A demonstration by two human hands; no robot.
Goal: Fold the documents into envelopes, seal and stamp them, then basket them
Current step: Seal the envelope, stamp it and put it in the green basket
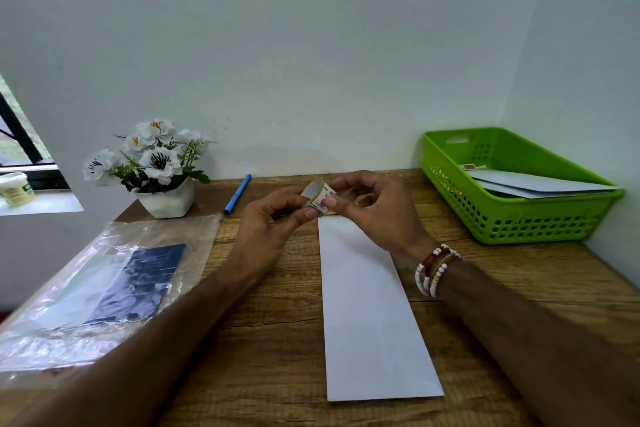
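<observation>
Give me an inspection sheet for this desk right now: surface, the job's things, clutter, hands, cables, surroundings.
Surface: wooden desk, set in a wall corner.
Job's things: white envelope flat at centre; small curled stamp strip held above its far end; green basket at far right holding envelopes, one showing a stamp.
Clutter: clear plastic bag with a dark booklet inside at left; blue pen; white flower pot.
Hands: left hand and right hand both pinch the stamp strip; beaded bracelets on the right wrist.
Cables: nothing seen.
Surroundings: pale walls; window at left, a tub on its sill.
</observation>
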